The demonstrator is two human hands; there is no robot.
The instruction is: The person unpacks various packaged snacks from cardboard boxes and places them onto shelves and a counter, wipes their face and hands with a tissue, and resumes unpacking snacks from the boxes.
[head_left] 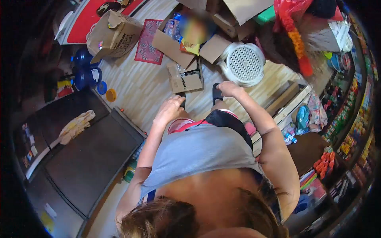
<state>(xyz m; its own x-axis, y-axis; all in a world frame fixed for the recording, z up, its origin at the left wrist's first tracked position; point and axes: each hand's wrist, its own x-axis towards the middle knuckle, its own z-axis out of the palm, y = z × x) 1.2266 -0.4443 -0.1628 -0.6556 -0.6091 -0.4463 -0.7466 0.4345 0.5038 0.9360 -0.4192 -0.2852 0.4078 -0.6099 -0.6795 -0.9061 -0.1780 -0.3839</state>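
My left hand (170, 108) hangs over my left thigh, empty as far as shows, its fingers loosely bent and a little apart. Its fingertips are near a dark slipper (182, 104) and below a small open cardboard box (186, 82) with dark items inside. My right hand (229, 89) is above my right foot, its fingers curled in with nothing visible in them. Beside it is the other dark slipper (216, 94). A white round stool (243, 64) with a perforated seat stands just beyond my right hand.
A large open carton (170, 44) with packaged goods lies ahead. Further left are another carton (115, 37), a red patterned mat (150, 43) and blue water jugs (85, 75). A dark refrigerator (85, 158) flanks my left; stocked shelves (349, 131) line the right.
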